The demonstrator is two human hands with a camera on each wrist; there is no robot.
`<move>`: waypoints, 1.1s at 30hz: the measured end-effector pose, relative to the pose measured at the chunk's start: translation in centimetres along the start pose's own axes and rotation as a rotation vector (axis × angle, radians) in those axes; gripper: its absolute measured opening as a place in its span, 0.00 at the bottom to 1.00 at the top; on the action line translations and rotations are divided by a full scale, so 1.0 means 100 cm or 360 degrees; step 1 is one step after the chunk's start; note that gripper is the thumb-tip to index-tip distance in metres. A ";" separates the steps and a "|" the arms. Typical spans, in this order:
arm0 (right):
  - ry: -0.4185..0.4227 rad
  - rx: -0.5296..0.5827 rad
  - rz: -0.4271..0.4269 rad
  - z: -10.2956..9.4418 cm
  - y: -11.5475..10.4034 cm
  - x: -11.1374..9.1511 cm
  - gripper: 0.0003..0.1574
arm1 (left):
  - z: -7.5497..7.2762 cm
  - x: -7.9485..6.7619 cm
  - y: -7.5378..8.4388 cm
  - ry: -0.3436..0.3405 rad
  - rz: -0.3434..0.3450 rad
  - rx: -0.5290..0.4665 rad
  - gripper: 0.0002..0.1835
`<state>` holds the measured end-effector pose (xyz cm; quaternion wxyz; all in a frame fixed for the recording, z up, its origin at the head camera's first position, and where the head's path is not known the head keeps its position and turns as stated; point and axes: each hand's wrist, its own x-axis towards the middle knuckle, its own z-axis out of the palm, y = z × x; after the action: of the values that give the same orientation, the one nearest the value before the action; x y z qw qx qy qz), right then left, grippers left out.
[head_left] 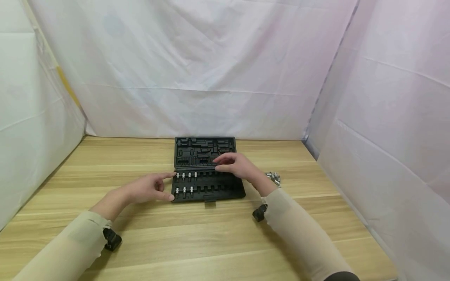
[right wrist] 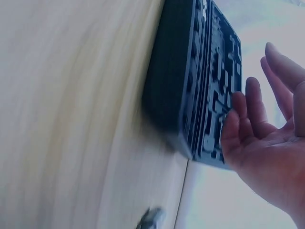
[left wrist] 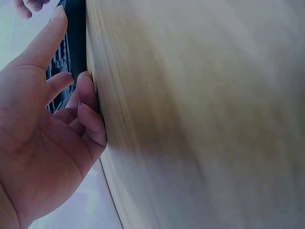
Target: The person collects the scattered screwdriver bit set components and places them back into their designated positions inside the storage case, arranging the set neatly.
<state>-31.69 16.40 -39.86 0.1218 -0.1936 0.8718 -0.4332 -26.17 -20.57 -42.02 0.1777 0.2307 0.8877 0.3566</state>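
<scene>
A black socket case lies unfolded on the table, its moulded lid on the far side. Silver bit sockets stand in its left part: several in the back row and three in the front row. At the case's left side is my left hand, thumb and index finger extended to its edge, the other fingers curled in. My right hand hovers over the right part near the hinge. In the right wrist view its fingers are loosely bent, with nothing visible between them.
Loose silver sockets lie in a small pile on the wooden table, right of the case and partly behind my right wrist. White sheets hang behind the table and along both sides.
</scene>
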 end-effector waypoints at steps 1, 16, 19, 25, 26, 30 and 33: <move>0.0002 -0.0006 -0.0001 -0.003 0.002 -0.002 0.25 | 0.000 0.000 0.000 0.0001 0.0003 0.0001 0.53; 0.0102 0.0069 0.0012 -0.048 0.031 -0.047 0.28 | 0.001 0.001 -0.004 -0.0002 0.0001 -0.0013 0.53; 0.0138 0.0064 0.0033 -0.061 0.041 -0.057 0.27 | 0.000 0.001 -0.004 -0.0001 -0.0001 0.0000 0.53; 0.0185 0.0026 0.0117 -0.086 0.066 -0.080 0.27 | -0.001 0.002 -0.003 0.0004 0.0000 0.0030 0.53; 0.0185 0.0012 0.0133 -0.090 0.071 -0.084 0.28 | 0.000 0.002 -0.003 0.0002 -0.0001 0.0028 0.53; 0.0168 -0.0041 0.0185 -0.101 0.087 -0.099 0.27 | 0.000 0.002 -0.003 -0.0004 -0.0006 0.0013 0.53; 0.0133 -0.0087 0.0198 -0.106 0.096 -0.107 0.24 | 0.001 0.002 -0.003 -0.0002 -0.0014 0.0000 0.53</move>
<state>-28.34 33.97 -40.80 0.1068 -0.1241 0.8980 -0.4084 -26.40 -20.60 -42.29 0.1797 0.2270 0.8886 0.3558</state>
